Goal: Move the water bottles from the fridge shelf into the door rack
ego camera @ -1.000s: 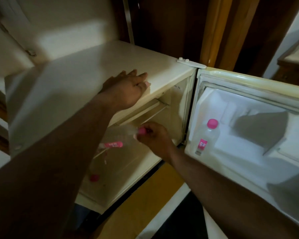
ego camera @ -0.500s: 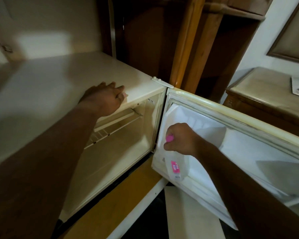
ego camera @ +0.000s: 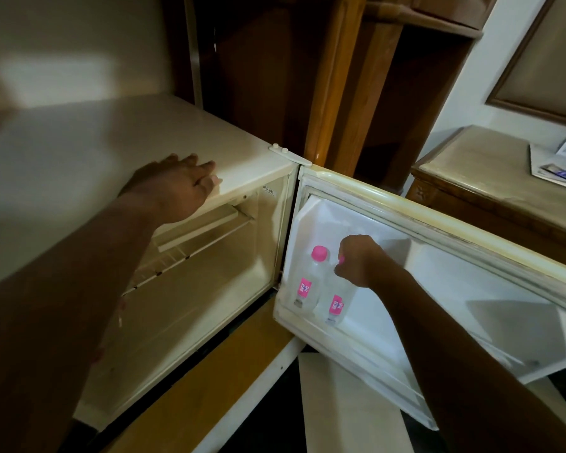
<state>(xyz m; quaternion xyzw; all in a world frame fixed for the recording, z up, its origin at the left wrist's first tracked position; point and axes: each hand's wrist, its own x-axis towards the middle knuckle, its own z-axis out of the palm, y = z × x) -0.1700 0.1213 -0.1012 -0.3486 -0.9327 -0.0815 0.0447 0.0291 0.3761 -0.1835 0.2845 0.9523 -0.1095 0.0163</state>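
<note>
2 hands (ego camera: 356, 260), right gripping bottle (ego camera: 335, 305)

My right hand (ego camera: 356, 261) covers most of the second bottle (ego camera: 337, 304)'s pink cap; papers (ego camera: 562, 165) on the side table run off frame.

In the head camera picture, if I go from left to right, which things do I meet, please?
Left hand on the fridge top → wire shelf inside the fridge → first water bottle → second water bottle under the right hand → wooden table with papers.
</note>
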